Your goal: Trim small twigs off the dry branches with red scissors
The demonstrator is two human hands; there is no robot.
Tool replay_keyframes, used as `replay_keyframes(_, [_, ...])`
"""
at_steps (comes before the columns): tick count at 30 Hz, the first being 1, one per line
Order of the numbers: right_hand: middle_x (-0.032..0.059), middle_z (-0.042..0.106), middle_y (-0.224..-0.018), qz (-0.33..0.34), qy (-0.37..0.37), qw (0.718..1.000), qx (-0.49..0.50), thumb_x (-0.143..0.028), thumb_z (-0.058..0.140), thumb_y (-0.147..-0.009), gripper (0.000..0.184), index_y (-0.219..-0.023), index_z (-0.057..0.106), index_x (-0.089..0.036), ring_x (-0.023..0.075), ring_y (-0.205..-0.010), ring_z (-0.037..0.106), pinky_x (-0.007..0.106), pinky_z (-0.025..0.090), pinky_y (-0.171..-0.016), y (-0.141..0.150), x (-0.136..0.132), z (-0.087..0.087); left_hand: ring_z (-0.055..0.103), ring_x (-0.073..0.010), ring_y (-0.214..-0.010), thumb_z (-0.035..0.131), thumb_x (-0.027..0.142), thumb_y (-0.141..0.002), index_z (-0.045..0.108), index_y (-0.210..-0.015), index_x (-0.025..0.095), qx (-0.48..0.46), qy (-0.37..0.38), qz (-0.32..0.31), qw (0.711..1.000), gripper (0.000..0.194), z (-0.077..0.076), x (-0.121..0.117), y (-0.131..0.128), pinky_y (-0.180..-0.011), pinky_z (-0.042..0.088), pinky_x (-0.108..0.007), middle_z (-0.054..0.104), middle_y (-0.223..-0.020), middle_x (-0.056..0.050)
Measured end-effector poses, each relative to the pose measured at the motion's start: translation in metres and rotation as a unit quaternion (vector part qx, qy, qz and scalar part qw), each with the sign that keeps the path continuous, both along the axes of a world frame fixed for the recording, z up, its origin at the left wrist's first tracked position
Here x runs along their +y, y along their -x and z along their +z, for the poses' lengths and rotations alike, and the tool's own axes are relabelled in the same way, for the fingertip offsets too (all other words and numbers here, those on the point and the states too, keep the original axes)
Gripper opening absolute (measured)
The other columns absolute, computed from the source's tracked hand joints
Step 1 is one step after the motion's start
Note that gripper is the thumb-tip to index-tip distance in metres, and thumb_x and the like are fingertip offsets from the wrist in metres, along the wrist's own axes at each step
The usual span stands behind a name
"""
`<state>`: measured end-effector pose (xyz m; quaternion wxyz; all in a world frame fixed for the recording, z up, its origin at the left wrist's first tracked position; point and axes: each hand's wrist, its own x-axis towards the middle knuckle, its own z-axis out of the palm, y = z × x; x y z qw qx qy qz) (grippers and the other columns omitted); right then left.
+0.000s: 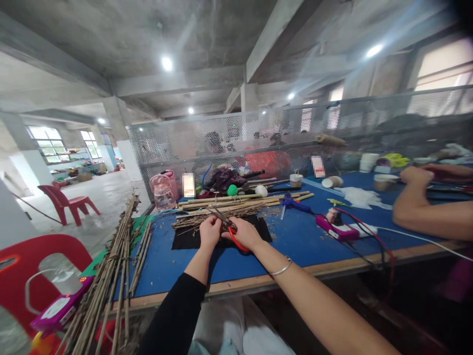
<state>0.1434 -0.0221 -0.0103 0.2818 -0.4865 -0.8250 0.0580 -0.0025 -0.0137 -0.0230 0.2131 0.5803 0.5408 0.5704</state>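
Observation:
My right hand point(244, 233) is closed round scissors with red handles point(239, 242); their metal blades point up and to the left. Close beside it, my left hand point(210, 231) is closed in a pinch near the blades. A thin twig point(189, 230) seems to stick out leftward from its fingers, though the grip itself is partly hidden. Both hands are above a black cloth point(185, 241) on the blue tabletop point(162, 268). Just beyond them lies a layer of thin brown twigs point(185, 221), with longer pale sticks point(207, 203) behind it.
A bundle of long dry stalks point(114, 261) leans over the table's left end. A blue glue gun point(295, 203) and a purple power strip point(338, 228) with cables lie to the right. Another person's arm point(424, 212) rests at far right. A perforated metal screen point(177, 143) runs behind.

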Motion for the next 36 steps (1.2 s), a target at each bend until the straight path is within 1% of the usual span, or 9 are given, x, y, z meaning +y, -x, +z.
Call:
replay_keyframes(10, [0.0042, 0.066, -0.087, -0.027, 0.03, 0.999, -0.028, -0.065, 0.054, -0.067, 0.048, -0.094, 0.058, -0.025, 0.021, -0.083, 0.06, 0.024, 0.036, -0.061, -0.002, 0.003, -0.001, 0.052, -0.011, -0.051, 0.046, 0.027, -0.072, 0.063, -0.062, 0.015, 0.029, 0.027, 0.014, 0.999, 0.023, 0.003, -0.002, 0.002, -0.054, 0.037, -0.021, 0.059, -0.054, 0.0])
replay_keyframes(13, [0.0039, 0.066, -0.086, -0.031, 0.017, 0.999, -0.032, -0.066, 0.053, -0.066, 0.05, -0.093, 0.058, -0.025, 0.0216, -0.082, 0.061, 0.025, 0.036, -0.062, -0.002, 0.003, -0.001, 0.055, -0.0126, -0.057, 0.05, 0.029, -0.071, 0.065, -0.064, 0.015, 0.077, 0.047, 0.074, 0.993, 0.022, 0.002, 0.0, 0.003, -0.059, 0.038, -0.022, 0.063, -0.059, -0.002])
replay_keyframes(17, [0.005, 0.066, -0.09, -0.055, 0.006, 0.998, 0.003, -0.061, 0.054, -0.069, 0.05, -0.105, 0.055, -0.025, 0.0209, -0.084, 0.06, 0.025, 0.038, -0.064, -0.006, 0.006, -0.001, 0.058, -0.0171, -0.065, 0.051, 0.041, -0.073, 0.066, -0.065, 0.016, 0.163, 0.062, 0.166, 0.971, 0.03, 0.004, 0.002, 0.015, -0.065, 0.04, -0.026, 0.065, -0.065, -0.006])
replay_keyframes(21, [0.0031, 0.067, -0.082, -0.06, -0.001, 0.996, 0.06, -0.055, 0.055, -0.071, 0.047, -0.107, 0.054, -0.026, 0.0191, -0.076, 0.061, 0.024, 0.038, -0.061, -0.012, 0.013, -0.004, 0.059, -0.0187, -0.084, 0.041, 0.031, -0.082, 0.067, -0.09, 0.017, 0.203, 0.004, 0.207, 0.957, 0.03, 0.011, 0.002, 0.039, -0.077, 0.04, -0.027, 0.067, -0.089, -0.009])
replay_keyframes(24, [0.0011, 0.066, -0.077, -0.057, -0.007, 0.991, 0.12, -0.052, 0.055, -0.071, 0.043, -0.106, 0.054, -0.026, 0.0172, -0.071, 0.061, 0.023, 0.038, -0.06, -0.017, 0.02, -0.009, 0.056, -0.0202, -0.092, 0.043, 0.026, -0.082, 0.067, -0.095, 0.018, 0.304, 0.02, 0.202, 0.931, 0.029, 0.015, 0.0, 0.056, -0.082, 0.039, -0.029, 0.064, -0.098, -0.011])
replay_keyframes(27, [0.0008, 0.066, -0.077, -0.066, -0.016, 0.983, 0.173, -0.048, 0.055, -0.073, 0.039, -0.105, 0.053, -0.026, 0.0161, -0.071, 0.061, 0.022, 0.04, -0.062, -0.02, 0.026, -0.013, 0.054, -0.0251, -0.095, 0.051, 0.035, -0.077, 0.068, -0.091, 0.022, 0.397, 0.105, 0.176, 0.895, 0.026, 0.015, 0.001, 0.062, -0.08, 0.04, -0.034, 0.063, -0.098, -0.011])
replay_keyframes(30, [0.0008, 0.066, -0.076, -0.076, -0.024, 0.979, 0.19, -0.047, 0.055, -0.073, 0.037, -0.103, 0.053, -0.025, 0.0161, -0.07, 0.061, 0.023, 0.04, -0.062, -0.02, 0.028, -0.015, 0.055, -0.0263, -0.092, 0.055, 0.035, -0.075, 0.069, -0.088, 0.024, 0.44, 0.167, 0.158, 0.868, 0.022, 0.011, 0.003, 0.059, -0.075, 0.041, -0.034, 0.063, -0.096, -0.01])
replay_keyframes(33, [0.0004, 0.065, -0.074, -0.106, -0.033, 0.976, 0.189, -0.049, 0.054, -0.073, 0.037, -0.101, 0.053, -0.026, 0.0164, -0.069, 0.061, 0.023, 0.04, -0.06, -0.019, 0.028, -0.015, 0.056, -0.023, -0.09, 0.05, 0.032, -0.078, 0.069, -0.088, 0.023, 0.45, 0.146, 0.167, 0.865, 0.023, 0.008, 0.005, 0.058, -0.074, 0.041, -0.03, 0.064, -0.094, -0.009])
replay_keyframes(36, [0.0014, 0.064, -0.071, -0.174, -0.036, 0.966, 0.189, -0.055, 0.053, -0.072, 0.044, -0.103, 0.052, -0.024, 0.0182, -0.068, 0.06, 0.024, 0.039, -0.058, -0.021, 0.029, -0.012, 0.056, -0.02, -0.088, 0.045, 0.031, -0.082, 0.068, -0.091, 0.022, 0.456, 0.092, 0.179, 0.867, 0.026, 0.006, 0.004, 0.061, -0.076, 0.04, -0.027, 0.064, -0.092, -0.008])
